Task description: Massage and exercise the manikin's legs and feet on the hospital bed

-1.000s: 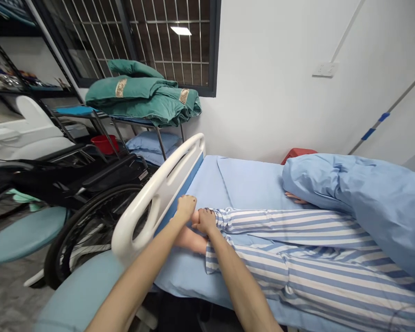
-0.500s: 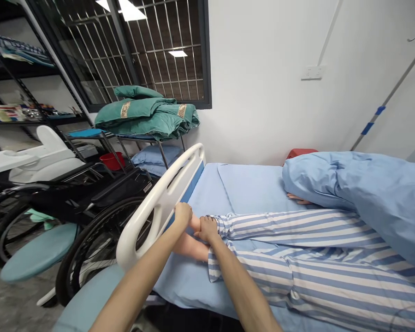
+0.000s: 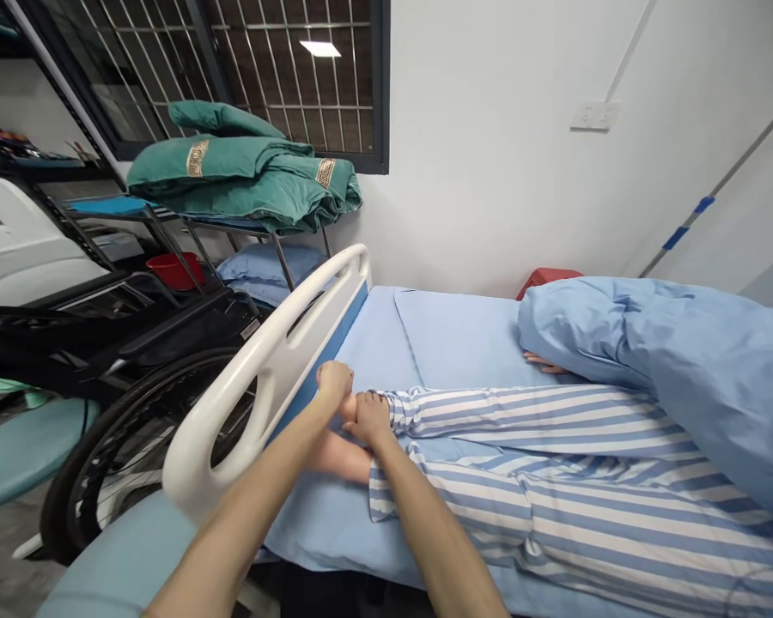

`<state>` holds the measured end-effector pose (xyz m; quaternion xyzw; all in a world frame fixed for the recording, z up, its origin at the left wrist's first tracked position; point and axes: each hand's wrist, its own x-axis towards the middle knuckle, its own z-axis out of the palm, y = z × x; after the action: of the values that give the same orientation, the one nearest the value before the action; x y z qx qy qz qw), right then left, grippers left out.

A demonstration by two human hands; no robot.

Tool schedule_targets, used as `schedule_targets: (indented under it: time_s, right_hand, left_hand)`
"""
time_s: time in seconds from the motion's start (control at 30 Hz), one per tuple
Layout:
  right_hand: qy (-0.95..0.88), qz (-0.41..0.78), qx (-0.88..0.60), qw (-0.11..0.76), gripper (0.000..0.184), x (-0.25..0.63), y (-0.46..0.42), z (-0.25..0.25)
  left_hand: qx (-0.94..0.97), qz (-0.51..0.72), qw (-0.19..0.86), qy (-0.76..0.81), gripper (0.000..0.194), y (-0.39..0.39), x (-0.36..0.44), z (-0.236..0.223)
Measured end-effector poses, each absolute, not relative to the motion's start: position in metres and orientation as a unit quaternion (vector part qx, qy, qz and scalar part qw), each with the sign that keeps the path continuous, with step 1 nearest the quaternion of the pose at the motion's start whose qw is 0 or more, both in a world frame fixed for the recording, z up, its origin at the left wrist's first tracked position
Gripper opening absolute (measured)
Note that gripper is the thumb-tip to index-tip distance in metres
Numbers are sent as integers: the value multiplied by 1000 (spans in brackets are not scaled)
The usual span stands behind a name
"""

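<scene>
Two bare feet of a figure lying on a bed are at the grip, side by side just inside the bed rail, their soles toward the rail. Far left of the grip, a teal padded seat point(image 3: 26, 451) sits beside the wheel of a black wheelchair point(image 3: 148, 455). Behind the wheelchair are a red basin point(image 3: 173, 270) and a metal rack point(image 3: 167, 225) carrying folded green quilts point(image 3: 232, 180), with a blue pillow point(image 3: 264, 264) below them. A white bed rail point(image 3: 264, 369) runs just left of the grip.

The left hand point(image 3: 333, 384) is clenched over the end of the farther foot point(image 3: 349, 408), its fingers curled out of view. Just beside it, the right hand point(image 3: 370, 418) is closed around that foot's ankle, right at the trouser cuff. The nearer foot point(image 3: 341, 455) lies on the pale blue bed sheet point(image 3: 386, 343) below the grip, partly under the right forearm, untouched by either hand's fingers.

Right of the grip, blue-and-white striped trousers point(image 3: 528, 463) stretch along the bed toward a bunched blue quilt point(image 3: 676, 378), with the lying figure's fingers point(image 3: 541, 364) showing at its edge.
</scene>
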<state>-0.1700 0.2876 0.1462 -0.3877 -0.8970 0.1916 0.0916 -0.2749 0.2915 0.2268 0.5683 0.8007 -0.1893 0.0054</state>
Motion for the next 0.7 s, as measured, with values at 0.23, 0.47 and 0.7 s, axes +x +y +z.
schedule_targets:
  time_s: [0.23,0.47,0.7]
  right_hand:
    - [-900,190,-384,84,50,-171,290,145]
    - [-902,178,-386,75,57,-171,289,145]
    - [-904,179,-376,92,60,-168,287,146]
  left_hand:
    - [560,-153,-3,814,37,295,-276,217]
    - [542,-130,-37,829,38,274,-263,221]
    - [532,-116,-64,836,41,248,-267,243]
